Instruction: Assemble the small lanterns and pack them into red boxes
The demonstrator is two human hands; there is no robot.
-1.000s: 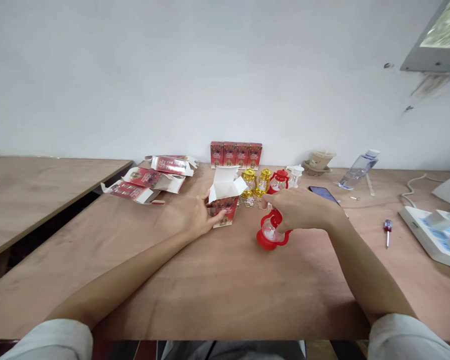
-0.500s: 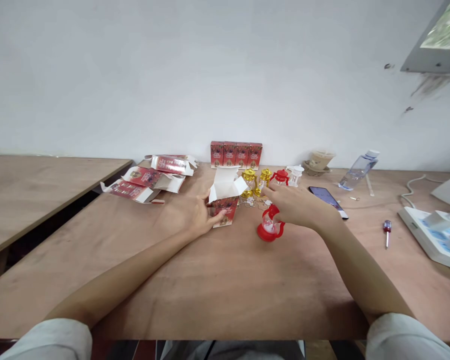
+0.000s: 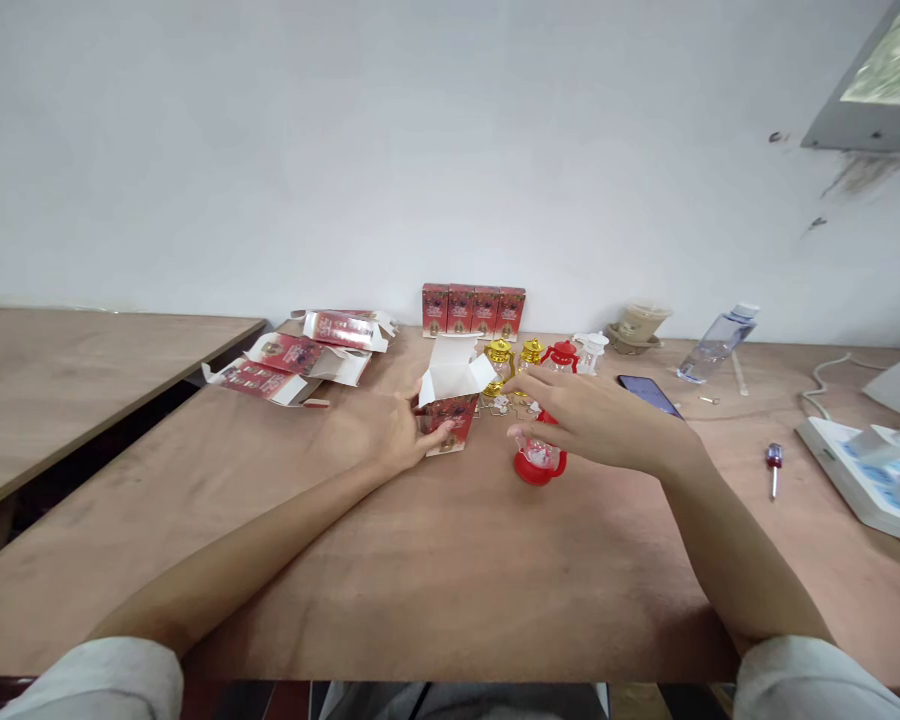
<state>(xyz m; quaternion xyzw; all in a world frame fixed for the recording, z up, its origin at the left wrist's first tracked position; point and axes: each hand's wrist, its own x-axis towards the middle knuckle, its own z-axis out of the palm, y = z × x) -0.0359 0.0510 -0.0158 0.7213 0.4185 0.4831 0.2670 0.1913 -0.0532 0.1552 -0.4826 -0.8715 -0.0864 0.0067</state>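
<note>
Behind right hand (image 3: 592, 418), part-hidden lantern (image 3: 537, 468)

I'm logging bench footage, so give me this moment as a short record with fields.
Left hand: holding the open red box
Right hand: spread over the near red lantern; contact unclear
Behind: two gold lanterns, another red lantern, white lantern
Back row: four upright boxes
Left side: opened boxes, overlapping
Right side: phone, bottle, screwdriver, power strip

Your head carries the camera. It looks forward and down, over the near table (image 3: 420, 580) to the wall (image 3: 345, 150).
</note>
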